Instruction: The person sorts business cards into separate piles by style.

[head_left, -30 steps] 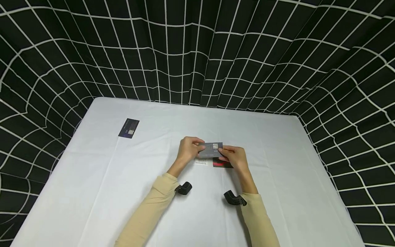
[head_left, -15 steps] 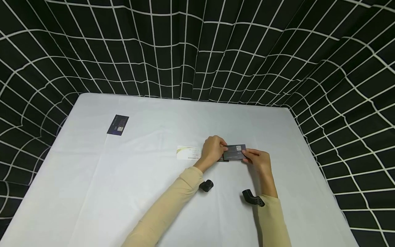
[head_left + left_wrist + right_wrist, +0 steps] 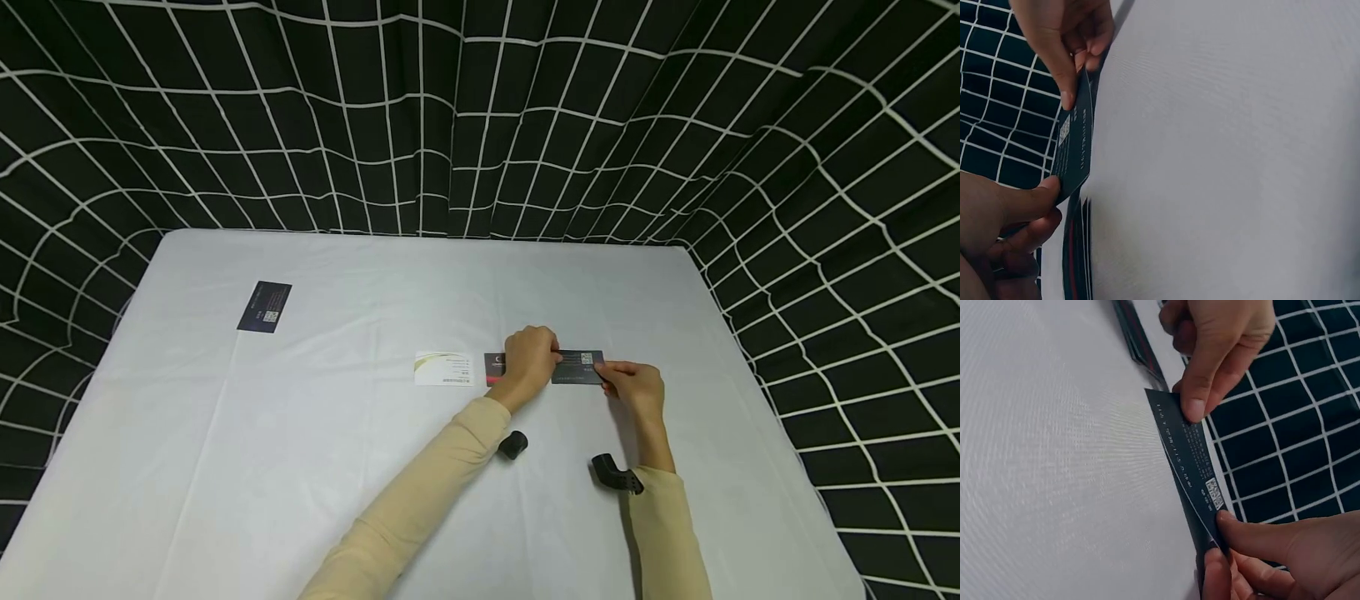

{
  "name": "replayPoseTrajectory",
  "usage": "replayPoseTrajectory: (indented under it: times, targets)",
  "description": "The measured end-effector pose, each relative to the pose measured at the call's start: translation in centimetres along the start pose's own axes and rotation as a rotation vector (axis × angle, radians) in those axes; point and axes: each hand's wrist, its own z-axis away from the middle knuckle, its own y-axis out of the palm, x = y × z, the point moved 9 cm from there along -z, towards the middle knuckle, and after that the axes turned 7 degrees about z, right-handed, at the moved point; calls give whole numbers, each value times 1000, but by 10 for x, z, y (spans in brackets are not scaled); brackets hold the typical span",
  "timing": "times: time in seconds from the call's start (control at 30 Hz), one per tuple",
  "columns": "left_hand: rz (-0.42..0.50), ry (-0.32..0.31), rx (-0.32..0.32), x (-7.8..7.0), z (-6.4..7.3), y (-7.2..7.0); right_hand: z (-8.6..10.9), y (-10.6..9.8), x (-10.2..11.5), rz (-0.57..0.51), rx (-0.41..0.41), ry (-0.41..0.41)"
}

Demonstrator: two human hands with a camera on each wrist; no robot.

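A dark business card [image 3: 577, 367] with a white QR code is held between both hands, close over the white table. My left hand [image 3: 529, 360] pinches its left end between thumb and fingers. At its right end, the thumb and fingers of my right hand [image 3: 637, 388] grip the card. In the right wrist view, the dark card [image 3: 1182, 450] slopes, with a second edge showing beneath it near the right fingers. A black and red card [image 3: 494, 368] lies partly hidden behind the left hand. Left of that is a white card [image 3: 444, 368] with a gold curve.
Another dark card [image 3: 265, 307] with a QR code lies at the far left of the white-covered table [image 3: 300, 467]. A black curtain [image 3: 420, 117] with a white grid surrounds the back and sides. Black wrist mounts [image 3: 617, 475] stick out inward from the sleeves.
Both hands have carried the dark card to the right, past the white card and the black and red card, which now show more. The head view has shifted slightly.
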Motion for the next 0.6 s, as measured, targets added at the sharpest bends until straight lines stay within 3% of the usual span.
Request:
replayPoseTrajectory:
  times: [0.13, 0.6]
  targets:
    - [-25, -15, 13, 3, 0, 1, 2, -1, 6, 131, -47, -24]
    - [-142, 6, 22, 2, 0, 5, 4, -2, 13, 392, -163, -82]
